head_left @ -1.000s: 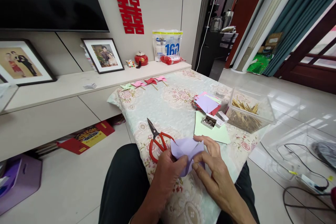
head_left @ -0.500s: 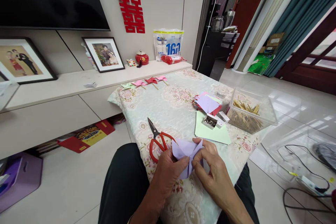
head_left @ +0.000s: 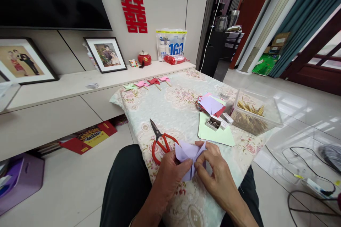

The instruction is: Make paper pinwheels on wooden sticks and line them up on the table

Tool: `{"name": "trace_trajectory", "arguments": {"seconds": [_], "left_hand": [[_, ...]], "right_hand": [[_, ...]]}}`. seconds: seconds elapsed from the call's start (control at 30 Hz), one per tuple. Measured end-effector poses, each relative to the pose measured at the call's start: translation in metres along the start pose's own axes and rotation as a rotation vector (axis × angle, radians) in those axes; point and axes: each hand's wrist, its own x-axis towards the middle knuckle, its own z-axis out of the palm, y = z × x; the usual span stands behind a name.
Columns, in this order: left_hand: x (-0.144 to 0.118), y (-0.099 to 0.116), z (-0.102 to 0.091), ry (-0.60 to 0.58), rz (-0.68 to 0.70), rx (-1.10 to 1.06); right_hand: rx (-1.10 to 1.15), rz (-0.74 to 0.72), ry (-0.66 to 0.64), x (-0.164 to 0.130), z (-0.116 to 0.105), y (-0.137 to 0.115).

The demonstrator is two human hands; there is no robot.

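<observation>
Both hands pinch a folded lilac paper pinwheel [head_left: 188, 153] over the near end of a floral-clothed table [head_left: 173, 110]. My left hand [head_left: 170, 177] grips its lower left part with thumb and fingers. My right hand [head_left: 213, 173] presses the paper's middle and right flap. Red-handled scissors [head_left: 160, 142] lie just left of my left hand, blades pointing away.
A pale green sheet [head_left: 215, 134] carries a small open box of pins [head_left: 213, 123]. Behind it sit a stack of coloured papers [head_left: 210, 105] and a clear tub of wooden sticks [head_left: 253, 113]. Several finished pinwheels [head_left: 149, 83] line the far edge. Cables [head_left: 306, 170] run over the floor at right.
The lilac paper's flaps have been drawn inward to the centre, and my right hand has shifted slightly up and left over the middle. Scissors and other items have not moved.
</observation>
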Motion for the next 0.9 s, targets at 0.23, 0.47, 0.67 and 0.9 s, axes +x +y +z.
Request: {"name": "trace_trajectory", "arguments": {"seconds": [0.23,0.47,0.67,0.9], "left_hand": [[0.0013,-0.0006,-0.0017,-0.004,0.009,0.034],[0.0029,-0.0021,-0.0013,-0.008,0.033,0.102],[0.0024,-0.0025,-0.0005,0.058,0.036,0.166],[0.0049,-0.0094,-0.0028,0.059,0.042,0.207]], "right_hand": [[0.002,-0.002,-0.013,0.0005,-0.0004,0.0004],[-0.005,0.009,-0.030,-0.0001,0.0001,0.0001],[-0.006,0.035,-0.047,-0.0007,0.0005,0.0004],[-0.013,0.051,-0.066,-0.0018,-0.0014,-0.0032]]}}
